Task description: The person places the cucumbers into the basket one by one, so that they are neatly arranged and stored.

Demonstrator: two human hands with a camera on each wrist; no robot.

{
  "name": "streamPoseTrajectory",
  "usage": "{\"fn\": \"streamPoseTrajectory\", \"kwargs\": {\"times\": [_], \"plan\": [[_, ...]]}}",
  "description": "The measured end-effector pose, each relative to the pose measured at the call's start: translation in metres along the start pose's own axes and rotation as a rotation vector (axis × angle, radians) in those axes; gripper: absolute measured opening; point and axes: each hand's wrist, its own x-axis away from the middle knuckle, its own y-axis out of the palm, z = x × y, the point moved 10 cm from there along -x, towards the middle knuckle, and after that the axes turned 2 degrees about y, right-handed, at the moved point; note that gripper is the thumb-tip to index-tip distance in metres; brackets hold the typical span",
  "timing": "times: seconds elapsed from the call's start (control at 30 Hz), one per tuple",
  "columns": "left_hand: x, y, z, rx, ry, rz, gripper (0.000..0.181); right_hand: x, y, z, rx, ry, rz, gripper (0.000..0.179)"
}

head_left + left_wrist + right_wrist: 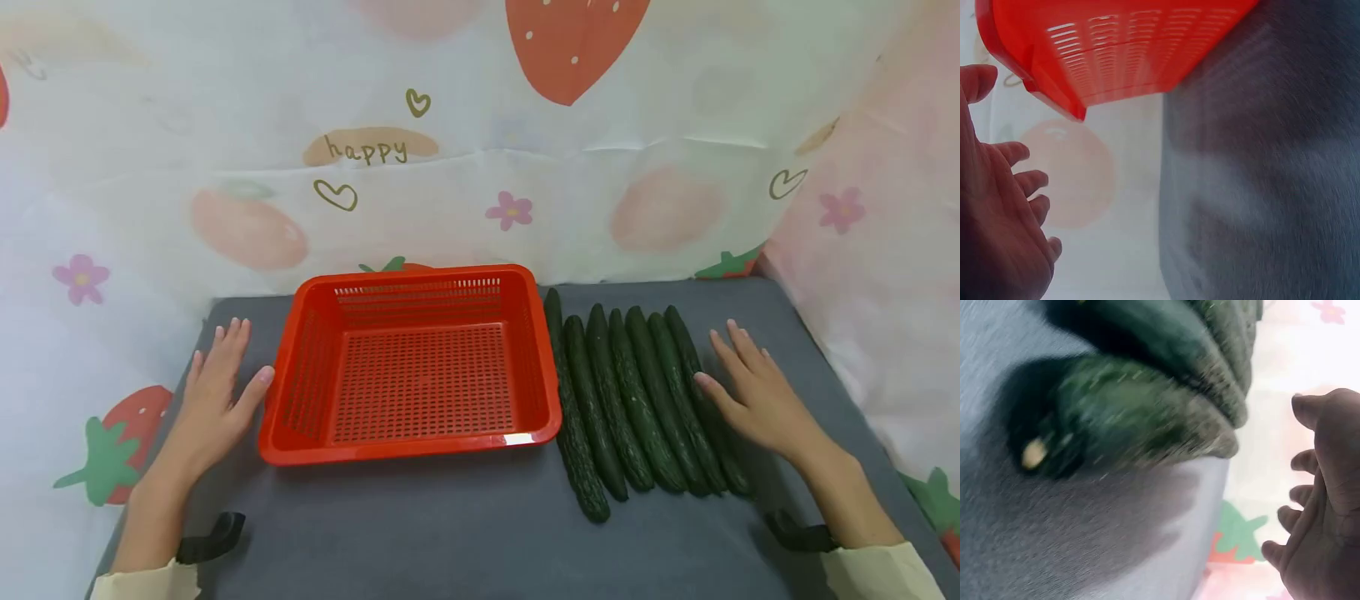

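A red plastic basket (423, 454) with slotted walls stands left of centre on the grey cloth, nothing inside it. To its right several dark green cucumbers (600, 400) lie side by side in a row, the leftmost right at the basket's edge. My left hand (217, 396) is beside the basket's left wall, fingers spread and holding nothing; in the left wrist view the basket's side (1129, 56) rises past the thumb. Over the right end of the row is my right hand (765, 408), fingers straight and holding nothing. The nearest cucumber (1135, 419) fills much of the right wrist view.
The grey-covered table (420, 533) runs back to a pale curtain (465, 225) printed with strawberries, flowers and hearts, which also hangs at both sides. A black band (213, 540) shows at my left wrist and another band (798, 533) at my right.
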Motion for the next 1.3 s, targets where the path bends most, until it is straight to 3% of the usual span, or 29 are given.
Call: {"fn": "streamPoseTrajectory", "kwargs": {"times": [0.27,0.4,0.53,0.7,0.87,1.1,1.3], "plan": [[0.001,0.008,-0.008,0.207,-0.087,-0.004,0.08,-0.009,-0.001,-0.019,0.011,-0.001,-0.021,0.077],[-0.002,0.017,-0.009,0.306,-0.067,0.012,0.075,-0.008,-0.002,-0.023,0.033,-0.015,0.006,0.076],[0.003,0.03,-0.012,0.474,-0.068,0.008,0.065,-0.006,-0.001,-0.025,0.048,-0.017,0.002,0.075],[0.011,0.05,-0.014,0.663,-0.13,-0.029,0.062,-0.001,0.002,-0.024,0.055,0.006,-0.028,0.074],[0.013,0.058,-0.017,0.753,-0.128,-0.041,0.058,-0.002,0.002,-0.024,0.065,0.031,-0.038,0.07],[0.009,0.069,-0.019,0.892,-0.135,-0.111,0.054,-0.003,0.002,-0.016,0.106,0.099,-0.058,0.065],[0.002,0.07,-0.018,0.995,-0.13,-0.141,0.048,0.0,0.004,-0.01,0.047,0.14,-0.029,0.062]]}}
